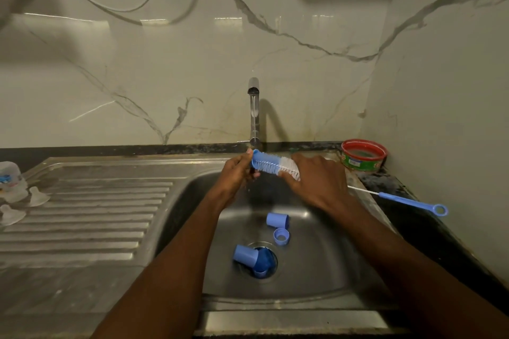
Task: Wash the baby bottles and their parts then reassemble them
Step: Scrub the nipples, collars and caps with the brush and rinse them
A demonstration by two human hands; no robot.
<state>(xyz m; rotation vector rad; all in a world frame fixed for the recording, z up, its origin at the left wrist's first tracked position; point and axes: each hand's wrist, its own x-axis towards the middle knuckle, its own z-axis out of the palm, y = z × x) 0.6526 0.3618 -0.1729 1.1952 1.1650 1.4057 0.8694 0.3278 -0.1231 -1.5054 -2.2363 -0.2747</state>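
Bottle brush (271,166) with blue and white bristles, held level over the sink basin (325,250) under the tap (254,113). The left hand (237,173) pinches the brush's blue tip between curled fingers; the right hand (319,181) closes over the opposite, white-bristled end, so the bristled length spans the gap between the two grips. In the basin below lie the loose blue parts — one cap (276,220) on its side, a ring (281,236) just beside it, and a second cap (245,254) tipped against the drain (265,259). On the drainboard at far left stand a clear bottle (11,176) and two clear teats (38,195) — well apart from the hands. A thin blue-handled brush (407,201) rests on the right rim, near a red-rimmed tub (363,155) in the corner.
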